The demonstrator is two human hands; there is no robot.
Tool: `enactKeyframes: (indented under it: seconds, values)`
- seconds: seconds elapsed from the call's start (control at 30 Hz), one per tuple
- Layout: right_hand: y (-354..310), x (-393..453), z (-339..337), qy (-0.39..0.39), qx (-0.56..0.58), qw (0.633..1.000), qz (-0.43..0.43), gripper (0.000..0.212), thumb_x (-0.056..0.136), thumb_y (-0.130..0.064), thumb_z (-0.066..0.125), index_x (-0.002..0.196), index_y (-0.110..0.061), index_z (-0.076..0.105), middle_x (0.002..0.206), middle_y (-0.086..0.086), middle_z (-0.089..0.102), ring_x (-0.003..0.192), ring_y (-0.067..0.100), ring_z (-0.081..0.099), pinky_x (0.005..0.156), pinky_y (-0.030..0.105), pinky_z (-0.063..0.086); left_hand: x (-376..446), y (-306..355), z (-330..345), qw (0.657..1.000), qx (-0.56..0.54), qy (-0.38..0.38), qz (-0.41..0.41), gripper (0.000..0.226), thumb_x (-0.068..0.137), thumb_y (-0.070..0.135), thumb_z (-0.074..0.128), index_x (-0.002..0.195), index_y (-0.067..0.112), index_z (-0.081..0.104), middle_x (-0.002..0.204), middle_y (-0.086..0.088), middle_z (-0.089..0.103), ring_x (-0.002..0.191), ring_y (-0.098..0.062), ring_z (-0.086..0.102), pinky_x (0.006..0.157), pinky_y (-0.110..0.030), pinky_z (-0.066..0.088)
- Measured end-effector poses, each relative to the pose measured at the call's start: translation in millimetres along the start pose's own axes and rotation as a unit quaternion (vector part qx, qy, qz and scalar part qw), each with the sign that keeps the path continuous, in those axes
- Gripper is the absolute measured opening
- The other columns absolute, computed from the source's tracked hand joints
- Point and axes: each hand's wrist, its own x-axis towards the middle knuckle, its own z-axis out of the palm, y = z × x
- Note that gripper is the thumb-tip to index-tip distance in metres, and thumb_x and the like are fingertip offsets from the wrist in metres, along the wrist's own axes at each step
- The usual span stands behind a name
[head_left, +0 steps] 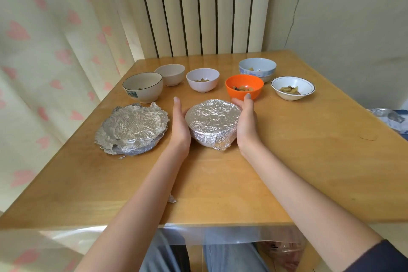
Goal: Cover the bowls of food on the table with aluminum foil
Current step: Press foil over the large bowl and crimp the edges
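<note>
I'm cupping the foil-covered bowl [212, 125] between both palms, left hand [180, 125] and right hand [246, 122], fingers [177, 107] straight and together. The orange bowl [244, 86] is sitting uncovered just past my right fingertips on the tabletop [298, 161], so probably that one next.

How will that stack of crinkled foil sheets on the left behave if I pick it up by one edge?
The foil sheets look thin and creased, so they would probably flop and bend rather than stay flat. The ragged, loosely layered edges suggest that sheets may slide apart. Probably very light, and easy to tear.
</note>
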Motion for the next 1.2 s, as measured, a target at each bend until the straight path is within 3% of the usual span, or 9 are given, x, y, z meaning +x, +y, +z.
enactKeyframes:
  seconds: [0.17, 0.27, 0.37, 0.5, 0.6, 0.7, 0.8, 0.93, 1.2]
  values:
    - [7, -4, -34, 0.035, -0.118, 0.991, -0.055, 0.025, 0.097, -0.022, 0.04, 0.117, -0.018, 0.054, 0.119, 0.005, 0.061, 0.11, 0.021, 0.056, 0.101, 0.037, 0.042, 1, 0, -14, 0.998, 0.055, -0.018, 0.01, 0.065, 0.101, 0.058, 0.021, 0.135, 0.011, 0.051, 0.128, -0.01, 0.061, 0.114, -0.025, 0.059, 0.094, -0.037, 0.048]
    - [6, -13, -60, 0.002, -0.212, 0.975, -0.073, 0.031, 0.091, -0.01, 0.048, 0.121, -0.017, 0.052, 0.113, 0.005, 0.061, 0.097, 0.017, 0.057, 0.088, 0.031, 0.045, 0, 2, -28, 0.966, 0.202, -0.044, 0.153, 0.072, 0.089, 0.067, 0.032, 0.14, 0.018, 0.046, 0.138, 0.002, 0.052, 0.126, -0.009, 0.049, 0.104, -0.027, 0.04]
    - [5, -32, -72, -0.05, -0.273, 0.956, -0.098, 0.035, 0.082, -0.009, 0.059, 0.115, -0.015, 0.049, 0.104, 0.006, 0.057, 0.088, 0.017, 0.055, 0.078, 0.027, 0.044, -5, 21, -32, 0.863, 0.393, -0.169, 0.269, 0.071, 0.076, 0.056, 0.056, 0.143, 0.037, 0.039, 0.153, 0.01, 0.034, 0.142, 0.002, 0.023, 0.112, -0.022, 0.02]
    - [12, -47, -68, -0.107, -0.357, 0.915, -0.152, 0.05, 0.072, -0.021, 0.076, 0.109, -0.018, 0.043, 0.1, 0.002, 0.05, 0.093, 0.015, 0.051, 0.088, 0.028, 0.045, -5, 61, -12, 0.699, 0.613, -0.313, 0.192, 0.108, 0.064, 0.041, 0.081, 0.15, 0.05, 0.016, 0.162, 0.013, -0.005, 0.148, -0.011, -0.017, 0.118, -0.042, 0.001]
    - [13, -51, -65, -0.102, -0.411, 0.883, -0.201, 0.062, 0.068, -0.033, 0.081, 0.112, -0.017, 0.04, 0.1, -0.005, 0.043, 0.096, 0.012, 0.046, 0.087, 0.023, 0.04, 3, 72, 9, 0.582, 0.726, -0.337, 0.142, 0.127, 0.063, 0.037, 0.089, 0.147, 0.056, -0.005, 0.161, 0.01, -0.02, 0.145, -0.016, -0.026, 0.119, -0.055, -0.003]
    - [13, -53, -64, -0.086, -0.433, 0.868, -0.228, 0.067, 0.065, -0.038, 0.083, 0.111, -0.016, 0.04, 0.105, -0.004, 0.041, 0.096, 0.011, 0.045, 0.079, 0.017, 0.034, 14, 69, 27, 0.508, 0.779, -0.347, 0.125, 0.134, 0.059, 0.042, 0.09, 0.144, 0.06, -0.012, 0.16, 0.009, -0.024, 0.145, -0.019, -0.029, 0.115, -0.065, 0.0]
    - [15, -50, -62, -0.07, -0.451, 0.852, -0.258, 0.064, 0.065, -0.04, 0.082, 0.107, -0.014, 0.041, 0.105, -0.002, 0.046, 0.102, 0.017, 0.049, 0.078, 0.021, 0.036, 21, 62, 35, 0.481, 0.791, -0.361, 0.109, 0.133, 0.058, 0.046, 0.089, 0.143, 0.062, -0.011, 0.16, 0.012, -0.023, 0.146, -0.022, -0.027, 0.118, -0.06, 0.003]
    - [15, -46, -61, -0.057, -0.478, 0.83, -0.281, 0.056, 0.068, -0.042, 0.077, 0.104, -0.013, 0.044, 0.107, 0.004, 0.053, 0.106, 0.025, 0.051, 0.086, 0.038, 0.044, 23, 57, 33, 0.491, 0.784, -0.368, 0.094, 0.117, 0.062, 0.048, 0.086, 0.142, 0.066, 0.002, 0.16, 0.017, -0.012, 0.149, -0.02, -0.016, 0.118, -0.057, 0.012]
    - [7, -35, -70, -0.057, -0.482, 0.812, -0.326, 0.044, 0.07, -0.036, 0.08, 0.098, -0.011, 0.057, 0.094, -0.001, 0.057, 0.095, 0.022, 0.053, 0.077, 0.033, 0.041, 22, 56, 36, 0.493, 0.779, -0.374, 0.103, 0.106, 0.063, 0.04, 0.086, 0.139, 0.061, 0.016, 0.151, 0.017, 0.009, 0.145, -0.021, 0.005, 0.113, -0.057, 0.027]
